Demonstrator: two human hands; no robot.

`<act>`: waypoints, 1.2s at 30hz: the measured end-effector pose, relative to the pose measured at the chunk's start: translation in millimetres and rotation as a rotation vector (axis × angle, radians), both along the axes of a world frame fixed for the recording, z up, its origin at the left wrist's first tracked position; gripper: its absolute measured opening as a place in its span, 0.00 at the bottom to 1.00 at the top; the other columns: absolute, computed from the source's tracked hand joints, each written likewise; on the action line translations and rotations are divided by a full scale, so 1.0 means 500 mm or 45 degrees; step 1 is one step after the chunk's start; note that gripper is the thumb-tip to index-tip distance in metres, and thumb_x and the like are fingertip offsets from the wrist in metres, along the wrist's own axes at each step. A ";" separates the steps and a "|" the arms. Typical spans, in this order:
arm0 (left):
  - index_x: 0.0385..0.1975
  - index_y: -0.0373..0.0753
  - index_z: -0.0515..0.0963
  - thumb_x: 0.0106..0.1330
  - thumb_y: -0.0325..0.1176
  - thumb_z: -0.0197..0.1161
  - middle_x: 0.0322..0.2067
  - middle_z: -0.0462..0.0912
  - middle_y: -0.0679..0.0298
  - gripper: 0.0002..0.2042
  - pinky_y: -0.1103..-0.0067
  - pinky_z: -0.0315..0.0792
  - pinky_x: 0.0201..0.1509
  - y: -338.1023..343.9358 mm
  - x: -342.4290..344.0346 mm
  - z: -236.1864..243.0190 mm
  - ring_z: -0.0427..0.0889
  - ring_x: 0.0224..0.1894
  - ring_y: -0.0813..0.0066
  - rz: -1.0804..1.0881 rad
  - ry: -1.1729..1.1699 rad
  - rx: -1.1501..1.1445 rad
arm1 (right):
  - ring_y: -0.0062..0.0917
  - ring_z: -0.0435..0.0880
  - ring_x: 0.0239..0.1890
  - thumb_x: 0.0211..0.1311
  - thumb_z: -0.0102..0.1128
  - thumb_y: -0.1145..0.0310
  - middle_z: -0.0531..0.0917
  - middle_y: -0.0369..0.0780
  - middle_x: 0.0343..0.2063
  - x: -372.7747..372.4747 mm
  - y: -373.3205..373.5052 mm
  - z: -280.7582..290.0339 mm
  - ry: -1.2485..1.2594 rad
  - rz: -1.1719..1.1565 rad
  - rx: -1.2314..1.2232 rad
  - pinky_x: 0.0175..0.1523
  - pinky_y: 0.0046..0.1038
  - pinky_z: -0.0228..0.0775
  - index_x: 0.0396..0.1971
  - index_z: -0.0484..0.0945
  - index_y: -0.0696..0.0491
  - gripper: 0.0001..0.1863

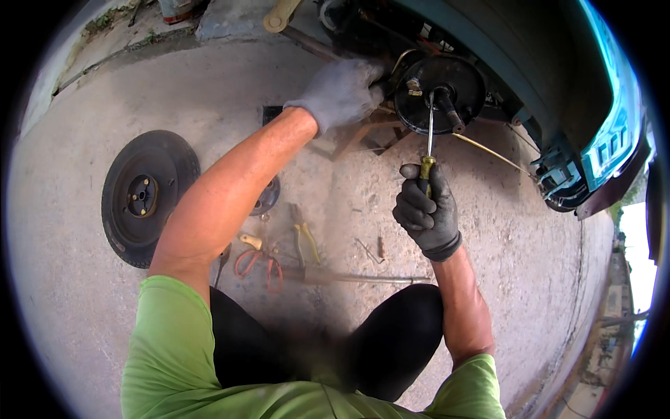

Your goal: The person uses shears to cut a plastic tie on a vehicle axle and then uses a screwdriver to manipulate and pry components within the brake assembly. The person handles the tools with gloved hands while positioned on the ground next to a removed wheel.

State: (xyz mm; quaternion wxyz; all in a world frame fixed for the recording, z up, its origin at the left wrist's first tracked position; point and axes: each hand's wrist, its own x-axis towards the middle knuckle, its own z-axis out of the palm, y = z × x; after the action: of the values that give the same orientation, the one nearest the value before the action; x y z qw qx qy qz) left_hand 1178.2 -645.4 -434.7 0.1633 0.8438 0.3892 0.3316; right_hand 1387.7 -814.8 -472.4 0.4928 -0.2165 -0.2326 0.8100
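My right hand [428, 209], in a dark grey glove, is closed round the yellow and black handle of a screwdriver [429, 143]. The shaft points away from me, and its tip meets the face of a round black brake backing plate [412, 112], close to the axle stub [450, 113]. At the plate's left edge is my left hand [342, 93] in a lighter grey glove. Its fingers are curled against dark parts under the vehicle, and what they grip is hidden. A small metal piece [414, 86] sits on the plate's upper left.
The vehicle's blue-green body [607, 140] hangs over the right. A wheel with tyre [125, 199] lies on concrete at left. Before my knees lie pliers [307, 241], red-handled scissors [271, 269] and a long metal bar [370, 278]. A rusty stand [363, 136] is beneath the vehicle.
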 end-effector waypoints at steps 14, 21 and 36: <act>0.44 0.38 0.81 0.66 0.39 0.56 0.41 0.84 0.46 0.14 0.59 0.76 0.50 0.005 0.000 -0.010 0.83 0.45 0.45 0.033 -0.009 0.030 | 0.14 0.60 0.19 0.80 0.44 0.48 0.65 0.28 0.21 -0.154 -0.022 0.055 -0.600 -0.604 -0.127 0.25 0.18 0.56 0.48 0.76 0.56 0.24; 0.42 0.37 0.81 0.66 0.38 0.56 0.39 0.84 0.46 0.14 0.58 0.77 0.50 -0.001 0.003 -0.005 0.83 0.43 0.45 0.033 -0.032 -0.027 | 0.12 0.57 0.15 0.77 0.45 0.41 0.60 0.25 0.15 -0.122 -0.009 0.045 -0.114 -0.342 -0.155 0.23 0.15 0.51 0.44 0.78 0.54 0.28; 0.43 0.39 0.80 0.67 0.38 0.55 0.40 0.83 0.51 0.12 0.58 0.76 0.46 0.014 0.001 -0.018 0.81 0.43 0.48 0.016 0.084 0.100 | 0.11 0.59 0.10 0.77 0.43 0.41 0.61 0.25 0.11 -0.011 0.049 -0.058 0.051 0.047 0.144 0.18 0.17 0.51 0.44 0.79 0.54 0.29</act>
State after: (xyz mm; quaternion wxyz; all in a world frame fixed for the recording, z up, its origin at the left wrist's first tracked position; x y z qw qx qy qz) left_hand 1178.6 -638.5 -443.5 0.1151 0.8574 0.3865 0.3196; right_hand 1382.0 -790.4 -501.4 0.4939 -0.1678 -0.2722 0.8086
